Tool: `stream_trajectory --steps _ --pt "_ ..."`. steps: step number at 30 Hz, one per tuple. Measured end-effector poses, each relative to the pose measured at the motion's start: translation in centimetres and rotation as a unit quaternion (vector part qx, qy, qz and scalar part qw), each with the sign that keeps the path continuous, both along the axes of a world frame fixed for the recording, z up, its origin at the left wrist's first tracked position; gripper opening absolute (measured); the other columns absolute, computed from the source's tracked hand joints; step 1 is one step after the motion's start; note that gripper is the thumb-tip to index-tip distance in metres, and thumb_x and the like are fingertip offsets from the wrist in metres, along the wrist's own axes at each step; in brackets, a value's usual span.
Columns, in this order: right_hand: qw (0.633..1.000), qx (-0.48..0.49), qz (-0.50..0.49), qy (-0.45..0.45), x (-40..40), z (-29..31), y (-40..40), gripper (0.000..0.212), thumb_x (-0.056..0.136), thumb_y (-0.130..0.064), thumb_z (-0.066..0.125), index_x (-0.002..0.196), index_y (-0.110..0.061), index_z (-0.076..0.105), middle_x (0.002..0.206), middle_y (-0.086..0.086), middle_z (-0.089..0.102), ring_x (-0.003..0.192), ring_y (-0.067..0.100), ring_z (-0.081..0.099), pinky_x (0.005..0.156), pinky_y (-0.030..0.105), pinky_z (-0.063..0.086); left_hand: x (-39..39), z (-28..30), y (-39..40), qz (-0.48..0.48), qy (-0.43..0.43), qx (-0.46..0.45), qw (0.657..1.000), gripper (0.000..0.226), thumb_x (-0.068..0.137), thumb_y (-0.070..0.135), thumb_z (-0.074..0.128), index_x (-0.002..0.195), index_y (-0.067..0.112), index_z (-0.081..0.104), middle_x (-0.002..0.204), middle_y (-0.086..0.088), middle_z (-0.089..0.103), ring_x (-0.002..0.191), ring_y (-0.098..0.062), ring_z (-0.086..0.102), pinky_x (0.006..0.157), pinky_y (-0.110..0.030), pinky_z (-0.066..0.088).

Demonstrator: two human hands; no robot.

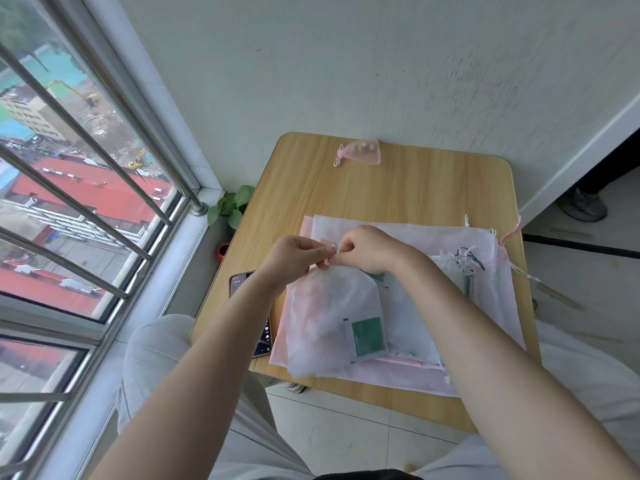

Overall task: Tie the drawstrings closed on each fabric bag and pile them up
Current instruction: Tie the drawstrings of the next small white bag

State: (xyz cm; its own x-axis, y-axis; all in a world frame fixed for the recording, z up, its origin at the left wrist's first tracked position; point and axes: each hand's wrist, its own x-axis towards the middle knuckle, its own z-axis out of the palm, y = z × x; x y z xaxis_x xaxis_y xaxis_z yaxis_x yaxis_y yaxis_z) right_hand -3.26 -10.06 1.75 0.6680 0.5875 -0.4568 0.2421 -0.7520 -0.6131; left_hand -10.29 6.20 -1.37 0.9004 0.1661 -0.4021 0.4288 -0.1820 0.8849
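I see bare wood open across the far half of the table [398, 188], broken only by the small pink pouch [362, 152] near the wall [346, 64], while the near half is covered by the layered bags [408, 306], with a phone [265, 336] along the left edge.

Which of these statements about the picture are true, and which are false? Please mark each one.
1. Both hands, the left hand and the right hand, pinch the drawstring of the white bag. True.
2. The small pink pouch lies under the hands. False: it lies apart, at the table's far edge.
3. A phone lies left of the bags. True.
4. The white bag is empty. False: a green packet shows inside.
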Motion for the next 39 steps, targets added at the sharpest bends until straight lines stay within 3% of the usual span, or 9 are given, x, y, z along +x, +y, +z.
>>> stream_trajectory --steps 3,9,12,14,16,19,29,34,39 --pt "0.999 0.015 -0.019 0.029 0.5 0.4 -0.4 0.043 0.089 -0.047 0.065 0.069 -0.011 0.052 0.054 -0.009 0.039 0.051 0.009 0.037 0.053 0.022 0.028 0.3 0.0 -0.3 0.012 0.003 0.057 0.998 0.043 0.084 0.042 0.073 0.079 -0.001 0.073 0.065 -0.008 0.053 0.051 -0.016 0.030 0.042 -0.017 0.026" --pt "0.975 0.165 -0.126 0.084 1.1 1.6 -0.4 0.027 0.092 -0.033 0.064 0.085 -0.007 0.068 0.079 -0.001 0.062 0.076 0.010 0.055 0.071 0.023 0.041 0.1 1.0 -0.9 -0.090 0.023 0.117 0.989 0.025 0.088 0.028 0.067 0.074 0.008 0.071 0.060 0.003 0.050 0.052 -0.009 0.037 0.051 -0.017 0.033" --pt "0.927 0.313 -0.160 0.129 1.2 2.2 0.3 0.017 0.095 -0.028 0.061 0.109 -0.022 0.069 0.097 -0.005 0.064 0.091 0.006 0.059 0.080 0.021 0.042 0.1 0.6 -0.8 -0.074 0.008 0.123 0.990 0.035 0.087 0.034 0.070 0.072 0.003 0.068 0.058 0.000 0.046 0.050 -0.010 0.035 0.048 -0.017 0.030" --pt "0.914 0.355 -0.165 0.105 1.3 2.0 0.5 0.034 0.094 -0.026 0.063 0.123 -0.042 0.058 0.118 -0.007 0.058 0.110 0.003 0.057 0.087 0.019 0.043 0.2 0.4 -0.8 -0.048 0.008 0.104 0.993 0.027 0.090 0.032 0.067 0.084 0.007 0.076 0.067 0.000 0.058 0.053 -0.010 0.041 0.051 -0.018 0.033" --pt "0.928 0.326 -0.174 0.047 1.3 1.2 0.3 0.038 0.091 -0.016 0.065 0.120 -0.039 0.059 0.122 -0.004 0.058 0.113 0.006 0.057 0.090 0.021 0.044 0.2 0.5 -0.6 -0.034 0.011 0.056 0.998 0.022 0.094 0.026 0.062 0.093 0.010 0.077 0.070 0.004 0.063 0.048 -0.006 0.042 0.049 -0.016 0.034" --pt "0.964 0.228 -0.132 0.024 0.6 -0.1 -0.2 0.018 0.087 -0.006 0.067 0.098 -0.018 0.073 0.100 -0.003 0.072 0.096 0.008 0.066 0.086 0.021 0.048 0.1 0.7 -0.3 -0.023 0.023 -0.007 0.999 0.024 0.095 0.024 0.059 0.091 0.008 0.077 0.071 0.001 0.064 0.048 -0.009 0.039 0.047 -0.019 0.029" --pt "0.980 0.180 -0.077 -0.028 -0.6 -1.6 0.2 0.016 0.085 -0.005 0.069 0.079 -0.020 0.067 0.073 -0.011 0.064 0.060 -0.007 0.056 0.060 0.008 0.041 -0.2 0.3 -0.2 0.003 0.053 -0.065 0.997 0.024 0.093 0.019 0.056 0.082 0.005 0.071 0.068 -0.003 0.064 0.051 -0.012 0.041 0.047 -0.023 0.028" --pt "0.981 0.176 -0.076 0.035 0.3 -1.4 -1.2 0.007 0.093 -0.005 0.058 0.091 -0.011 0.061 0.088 0.005 0.068 0.079 0.009 0.065 0.080 0.028 0.052 -0.1 -0.7 0.5 0.016 0.001 -0.074 0.997 0.025 0.097 0.018 0.057 0.079 0.014 0.075 0.066 0.001 0.063 0.051 -0.009 0.040 0.046 -0.019 0.030" --pt "0.943 0.268 -0.149 0.130 -0.2 -1.4 -1.4 0.013 0.089 -0.008 0.067 0.098 -0.011 0.058 0.107 0.011 0.071 0.097 0.016 0.069 0.086 0.022 0.054 0.1 -0.3 -0.4 0.022 -0.043 -0.014 0.999 0.011 0.094 0.006 0.059 0.091 -0.001 0.067 0.070 -0.003 0.067 0.046 -0.004 0.047 0.045 -0.013 0.034"
